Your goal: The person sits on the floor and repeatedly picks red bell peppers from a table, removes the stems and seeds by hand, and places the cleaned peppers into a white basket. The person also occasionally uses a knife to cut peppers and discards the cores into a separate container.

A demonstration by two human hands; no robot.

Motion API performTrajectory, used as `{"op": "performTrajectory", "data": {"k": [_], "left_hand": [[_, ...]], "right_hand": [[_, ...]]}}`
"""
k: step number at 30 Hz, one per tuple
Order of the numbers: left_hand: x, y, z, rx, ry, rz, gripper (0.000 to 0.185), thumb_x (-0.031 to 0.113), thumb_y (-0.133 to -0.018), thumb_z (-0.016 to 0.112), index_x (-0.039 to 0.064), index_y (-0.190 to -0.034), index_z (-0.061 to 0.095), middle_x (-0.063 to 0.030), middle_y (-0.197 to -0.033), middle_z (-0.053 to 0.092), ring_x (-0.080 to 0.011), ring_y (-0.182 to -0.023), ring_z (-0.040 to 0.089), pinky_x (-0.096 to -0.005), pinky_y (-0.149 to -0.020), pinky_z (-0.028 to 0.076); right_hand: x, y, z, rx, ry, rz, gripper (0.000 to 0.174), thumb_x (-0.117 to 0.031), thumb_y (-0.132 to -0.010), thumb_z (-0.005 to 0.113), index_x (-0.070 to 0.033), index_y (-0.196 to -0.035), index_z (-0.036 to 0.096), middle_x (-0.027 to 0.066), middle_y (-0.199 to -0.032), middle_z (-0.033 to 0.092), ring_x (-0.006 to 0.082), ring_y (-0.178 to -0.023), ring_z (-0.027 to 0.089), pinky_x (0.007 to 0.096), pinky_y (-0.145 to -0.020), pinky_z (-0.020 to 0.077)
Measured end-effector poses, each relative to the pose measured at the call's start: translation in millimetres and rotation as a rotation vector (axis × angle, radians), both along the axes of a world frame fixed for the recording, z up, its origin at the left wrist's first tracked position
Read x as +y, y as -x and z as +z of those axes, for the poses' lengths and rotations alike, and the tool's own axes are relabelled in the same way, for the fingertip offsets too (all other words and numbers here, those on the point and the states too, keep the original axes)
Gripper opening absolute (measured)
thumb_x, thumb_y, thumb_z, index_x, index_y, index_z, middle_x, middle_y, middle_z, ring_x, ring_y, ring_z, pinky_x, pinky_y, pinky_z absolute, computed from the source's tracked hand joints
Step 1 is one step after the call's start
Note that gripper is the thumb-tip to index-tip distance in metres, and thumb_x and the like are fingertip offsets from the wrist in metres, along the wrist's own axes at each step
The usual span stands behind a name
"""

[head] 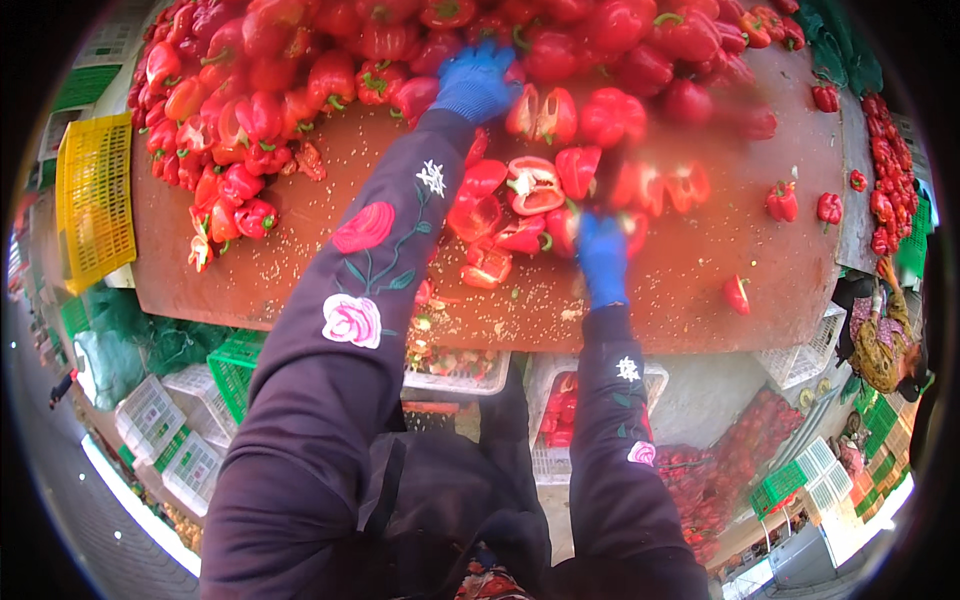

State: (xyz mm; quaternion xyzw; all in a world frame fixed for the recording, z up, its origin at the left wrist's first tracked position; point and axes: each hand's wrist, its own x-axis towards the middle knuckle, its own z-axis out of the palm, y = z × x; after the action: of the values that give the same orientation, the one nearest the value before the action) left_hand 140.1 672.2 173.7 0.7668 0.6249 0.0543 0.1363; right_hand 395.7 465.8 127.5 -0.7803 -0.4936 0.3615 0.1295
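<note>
My left hand (476, 81), in a blue knit glove, reaches to the near side of a large heap of whole red bell peppers (551, 56). Its fingers rest against the peppers there; whether they grip one is hidden. My right hand (602, 259), also gloved in blue, is blurred over the reddish-brown tabletop (675, 300). Red pepper pieces lie right by its fingertips, and I cannot tell if it holds anything. Between the hands lie cut bell peppers, among them a half with pale core and seeds (535, 185) and an opened pepper (541, 115).
A yellow plastic crate (96, 201) stands at the table's left edge. Below the front edge are a white crate with scraps (457, 367) and another holding red pieces (559, 409). Single peppers (781, 201) sit at the right. Another person (881, 337) is at the far right.
</note>
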Motion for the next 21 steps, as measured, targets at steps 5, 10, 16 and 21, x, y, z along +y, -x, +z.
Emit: {"op": "performTrajectory", "data": {"k": [5,10,16,21], "left_hand": [[-92,-9,14,-0.01,0.073,0.187,0.063,0.053,-0.083,0.06,0.015,-0.133,0.052,-0.0171,-0.134,0.052,-0.0382,-0.112,0.057,-0.0534,-0.091,0.047],[-129,4,27,-0.048,0.366,0.665,0.07,0.066,-0.091,0.039,0.004,-0.115,0.06,-0.0231,-0.11,0.065,-0.0442,-0.099,0.063,-0.053,-0.09,0.047],[-115,56,35,-0.207,0.406,0.451,0.058,0.053,-0.097,0.029,0.007,-0.11,0.062,-0.0231,-0.104,0.067,-0.043,-0.097,0.064,-0.051,-0.086,0.05],[-144,105,61,-0.288,0.303,0.507,0.049,0.048,-0.097,0.036,0.01,-0.111,0.065,-0.0242,-0.101,0.067,-0.0428,-0.096,0.064,-0.0495,-0.082,0.05]], "right_hand": [[0,-8,-2,-0.244,-0.034,0.243,0.04,-0.039,-0.094,0.052,0.0,-0.094,0.062,0.0277,-0.087,0.065,0.046,-0.086,0.063,0.0525,-0.074,0.0488],[18,6,52,-0.244,-0.012,0.189,0.038,-0.038,-0.093,0.052,-0.001,-0.096,0.062,0.0271,-0.094,0.065,0.0467,-0.093,0.061,0.0525,-0.079,0.0477],[-8,98,162,0.471,-0.012,-0.523,0.02,-0.022,-0.095,0.057,-0.004,-0.088,0.06,0.0096,-0.074,0.061,0.0154,-0.061,0.059,0.0331,-0.055,0.0489],[9,237,93,-0.152,0.224,-0.102,0.045,-0.04,-0.096,0.045,0.001,-0.093,0.063,0.0291,-0.09,0.066,0.0485,-0.088,0.063,0.0545,-0.076,0.0505]]}}
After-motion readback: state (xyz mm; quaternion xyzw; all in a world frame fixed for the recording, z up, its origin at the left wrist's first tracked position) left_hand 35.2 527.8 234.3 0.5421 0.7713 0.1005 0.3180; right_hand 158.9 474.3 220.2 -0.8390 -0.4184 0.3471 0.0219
